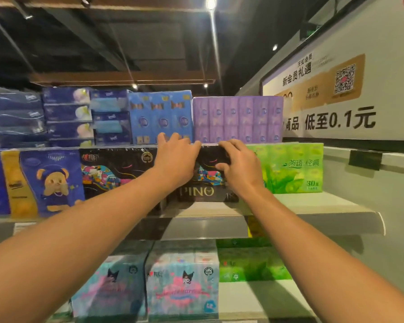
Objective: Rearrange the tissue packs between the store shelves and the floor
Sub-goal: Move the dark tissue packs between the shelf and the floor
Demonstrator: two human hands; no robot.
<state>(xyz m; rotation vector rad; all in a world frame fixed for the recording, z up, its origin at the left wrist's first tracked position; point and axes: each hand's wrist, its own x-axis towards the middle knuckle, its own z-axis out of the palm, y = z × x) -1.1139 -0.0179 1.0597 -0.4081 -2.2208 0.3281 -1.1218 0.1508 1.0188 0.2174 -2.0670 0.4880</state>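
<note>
both hands are up on the black pino tissue pack [197,191], which stands on the middle shelf [313,216] between a second black pack [117,171] on its left and the green tea-print pack [289,169] on its right. the left hand [176,160] lies over the pack's top left edge, fingers curled over the top and reaching back toward the foot of the blue pack [160,115] on the shelf above. the right hand [239,167] sits on the top right part of the front face, fingers bent and spread a little, tips pressing into the wrap; the thumb is hidden, so whether it truly pinches or only presses i cannot tell.

judging by the glossy film and the soft bulging faces, this is a multi-pack of soft tissue: light for its bulk, squashy, with a slippery wrap that will dimple under the fingertips and not give a firm edge. the film could slide or tear if pulled at one point. the safer hold is probably palms on the two side faces, or fingers hooked behind the top back edge with the other hand under the base, once it is drawn clear of its neighbours. the lilac pack [237,118] stands just beyond the right fingertips, and a careless upward tilt could knock it.
</note>
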